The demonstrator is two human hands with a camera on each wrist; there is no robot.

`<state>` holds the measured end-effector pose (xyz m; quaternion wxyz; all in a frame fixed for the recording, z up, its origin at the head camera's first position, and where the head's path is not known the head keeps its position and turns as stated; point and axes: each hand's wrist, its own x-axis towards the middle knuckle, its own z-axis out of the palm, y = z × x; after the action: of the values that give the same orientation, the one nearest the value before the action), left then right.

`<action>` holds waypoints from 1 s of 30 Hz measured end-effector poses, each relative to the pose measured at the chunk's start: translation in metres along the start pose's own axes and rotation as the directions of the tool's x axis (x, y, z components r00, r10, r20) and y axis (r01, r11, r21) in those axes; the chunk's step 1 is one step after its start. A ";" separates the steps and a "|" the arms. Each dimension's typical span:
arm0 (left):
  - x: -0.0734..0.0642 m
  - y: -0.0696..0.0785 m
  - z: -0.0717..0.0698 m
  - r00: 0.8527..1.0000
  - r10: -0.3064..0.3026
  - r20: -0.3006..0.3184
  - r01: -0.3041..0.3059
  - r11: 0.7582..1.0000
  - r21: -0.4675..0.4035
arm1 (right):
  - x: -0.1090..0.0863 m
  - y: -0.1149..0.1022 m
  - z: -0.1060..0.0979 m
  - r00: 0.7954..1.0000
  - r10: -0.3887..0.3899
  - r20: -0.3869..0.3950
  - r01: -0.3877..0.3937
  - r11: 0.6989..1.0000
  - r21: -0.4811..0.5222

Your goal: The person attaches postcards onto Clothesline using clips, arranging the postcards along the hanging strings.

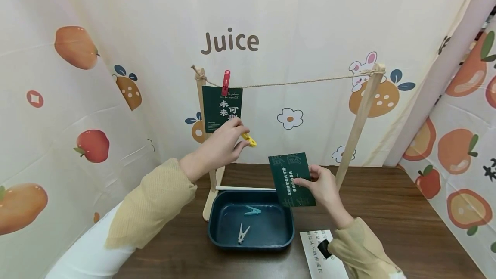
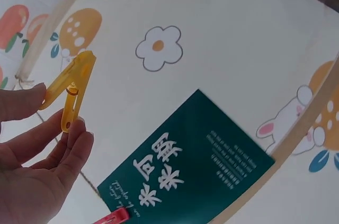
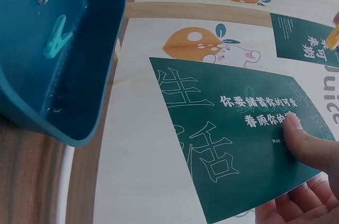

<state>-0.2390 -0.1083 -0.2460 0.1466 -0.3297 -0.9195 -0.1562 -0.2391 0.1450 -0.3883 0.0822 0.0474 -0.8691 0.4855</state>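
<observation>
My left hand (image 1: 222, 143) pinches a yellow clothespin (image 2: 73, 86) by its two legs, between thumb and fingers. In the head view it is just in front of a green card (image 1: 214, 109) that hangs from a twine line (image 1: 294, 83) under a red clothespin (image 1: 226, 83). My right hand (image 1: 323, 186) holds a second green card (image 3: 228, 128) with white writing, thumb on the printed face and fingers behind. That card is below the line, over the right rim of a dark blue basin (image 1: 251, 245).
In the basin lie a teal clothespin (image 1: 252, 211) and a white clothespin (image 1: 243, 233). Wooden posts (image 1: 360, 126) hold the line at both ends. A white card with writing (image 1: 311, 255) lies on the brown table (image 1: 418, 227), partly under the right sleeve.
</observation>
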 end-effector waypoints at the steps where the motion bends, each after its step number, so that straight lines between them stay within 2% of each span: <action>1: 0.002 0.000 -0.002 1.000 0.003 -0.001 -0.003 1.000 0.007 | 0.001 -0.001 0.000 1.000 -0.005 -0.001 0.005 1.000 0.001; 17: 0.026 0.010 -0.020 1.000 -0.012 0.005 0.012 0.999 0.049 | 0.025 -0.025 0.003 0.999 0.023 0.032 -0.025 0.999 0.046; 30: 0.043 0.017 -0.038 0.999 -0.029 0.030 0.026 0.997 0.075 | 0.046 -0.049 -0.001 1.000 0.017 0.006 -0.017 0.997 0.075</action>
<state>-0.2533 -0.0865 -0.1923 0.1422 -0.3138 -0.9312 -0.1189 -0.2759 0.1203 -0.3379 0.0738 0.0445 -0.8507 0.5185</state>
